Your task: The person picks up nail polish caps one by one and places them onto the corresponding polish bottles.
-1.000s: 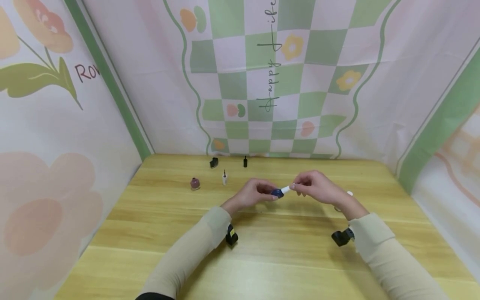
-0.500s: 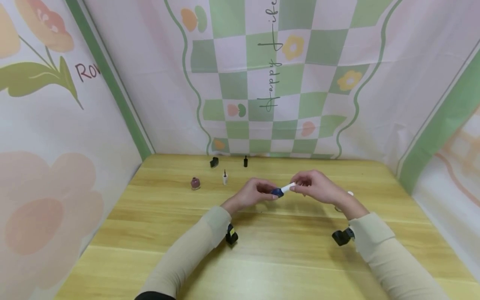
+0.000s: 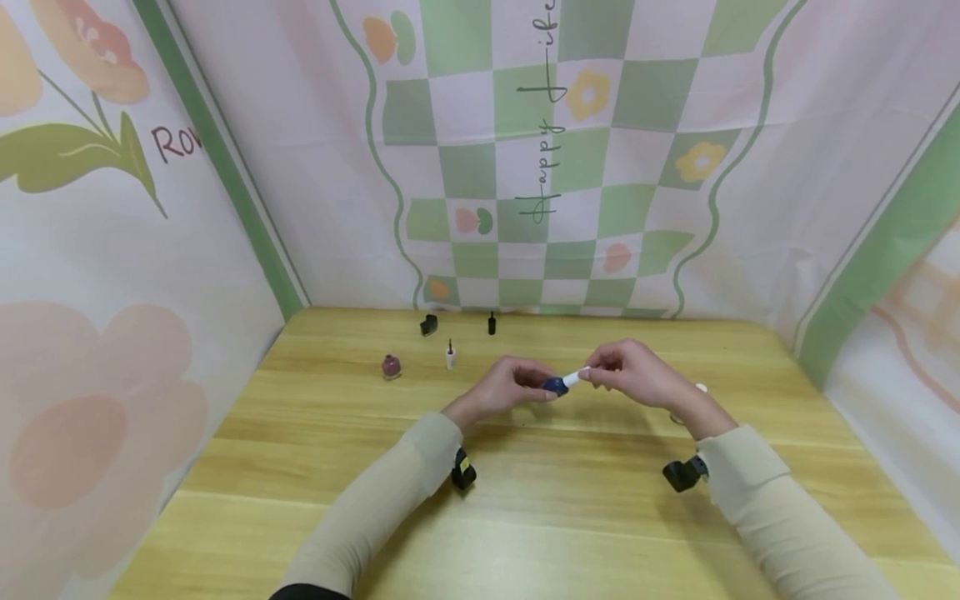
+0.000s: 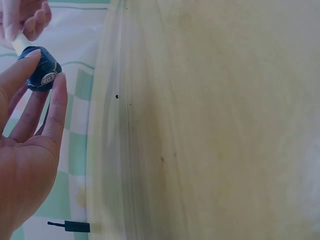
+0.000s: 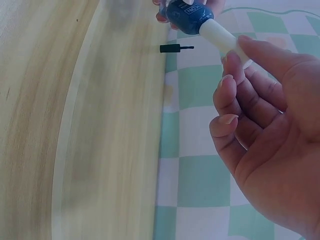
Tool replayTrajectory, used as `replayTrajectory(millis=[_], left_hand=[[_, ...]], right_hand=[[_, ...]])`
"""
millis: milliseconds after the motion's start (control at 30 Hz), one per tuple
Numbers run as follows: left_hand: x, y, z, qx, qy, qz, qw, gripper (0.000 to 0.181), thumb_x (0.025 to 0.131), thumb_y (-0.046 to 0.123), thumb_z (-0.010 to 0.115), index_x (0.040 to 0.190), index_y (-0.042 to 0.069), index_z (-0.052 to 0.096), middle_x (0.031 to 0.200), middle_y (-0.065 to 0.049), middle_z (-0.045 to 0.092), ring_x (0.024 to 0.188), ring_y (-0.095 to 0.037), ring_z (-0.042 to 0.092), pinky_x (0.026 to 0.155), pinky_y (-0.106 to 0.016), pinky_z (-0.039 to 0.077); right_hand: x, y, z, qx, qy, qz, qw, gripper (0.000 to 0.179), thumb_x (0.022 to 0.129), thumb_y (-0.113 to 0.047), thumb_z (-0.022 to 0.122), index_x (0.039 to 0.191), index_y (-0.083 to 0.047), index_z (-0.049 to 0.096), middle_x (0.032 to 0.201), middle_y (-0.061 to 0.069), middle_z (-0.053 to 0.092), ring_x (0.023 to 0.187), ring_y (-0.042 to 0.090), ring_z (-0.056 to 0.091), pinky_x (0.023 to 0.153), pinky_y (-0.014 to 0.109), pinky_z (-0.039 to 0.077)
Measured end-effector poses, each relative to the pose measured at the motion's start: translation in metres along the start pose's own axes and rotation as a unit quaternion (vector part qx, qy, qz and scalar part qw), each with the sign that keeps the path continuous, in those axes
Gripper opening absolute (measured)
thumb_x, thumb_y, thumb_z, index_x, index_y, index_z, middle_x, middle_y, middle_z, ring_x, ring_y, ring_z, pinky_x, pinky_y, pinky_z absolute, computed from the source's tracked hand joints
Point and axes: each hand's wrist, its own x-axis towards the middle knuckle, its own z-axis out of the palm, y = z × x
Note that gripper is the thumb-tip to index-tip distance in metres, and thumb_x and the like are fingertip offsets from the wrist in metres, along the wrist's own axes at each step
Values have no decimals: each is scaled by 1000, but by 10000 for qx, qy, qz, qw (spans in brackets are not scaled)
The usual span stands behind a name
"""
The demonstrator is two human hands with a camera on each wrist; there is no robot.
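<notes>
My left hand [image 3: 510, 385] grips a dark blue nail polish bottle [image 4: 45, 70] between thumb and fingertips, above the table. The bottle's white cap [image 5: 219, 37] sits at its neck, tilted up toward the right. My right hand [image 3: 637, 375] pinches that cap between thumb and index finger, its other fingers loosely curled. Whether the cap is fully tight on the neck, I cannot tell. To the left stand a mauve nail polish bottle [image 3: 391, 367] without a cap and a white brush cap [image 3: 450, 357] with its brush pointing up.
A black bottle [image 3: 428, 325] and an upturned black brush cap [image 3: 492, 323] stand near the table's back edge. Behind my right wrist a white-topped object [image 3: 701, 387] is mostly hidden. A patterned cloth [image 3: 555, 208] hangs behind the wooden table [image 3: 540, 517].
The fingers of my right hand have shifted slightly around the white cap. My left hand and the blue bottle stay in place.
</notes>
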Motion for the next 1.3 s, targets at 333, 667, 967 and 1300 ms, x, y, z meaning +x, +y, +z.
replayTrajectory(millis=[333, 667, 967, 1300], left_hand=[[3, 0, 4, 116, 21, 97, 9999, 22, 91, 13, 80, 112, 12, 76, 102, 3, 76, 91, -15, 71, 79, -31, 60], [8, 1, 11, 31, 88, 18, 10000, 23, 89, 10, 81, 110, 8, 74, 104, -3, 75, 92, -14, 71, 83, -29, 59], [11, 1, 18, -282, 144, -91, 9995, 25, 89, 3, 79, 112, 5, 70, 109, -5, 71, 97, -16, 73, 85, -30, 61], [13, 4, 23, -251, 205, -154, 9994, 25, 91, 5, 78, 115, 6, 69, 111, -4, 69, 97, -16, 72, 85, -30, 61]], right_hand=[[-3, -3, 3, 156, 298, 249, 9991, 23, 101, -29, 68, 105, -8, 76, 84, 2, 70, 74, 26, 61, 61, 30, 52], [-6, -1, 8, 733, 588, 365, 9949, 28, 98, -25, 72, 113, -2, 73, 93, 11, 71, 81, 33, 65, 65, 34, 55], [-8, -2, 11, 1017, 710, 398, 9915, 31, 97, -22, 73, 118, 1, 70, 98, 16, 71, 78, 16, 66, 67, 32, 56], [-10, -3, 13, 1133, 835, 478, 9889, 32, 97, -25, 73, 119, -1, 70, 103, 16, 71, 79, 17, 65, 66, 28, 55]])
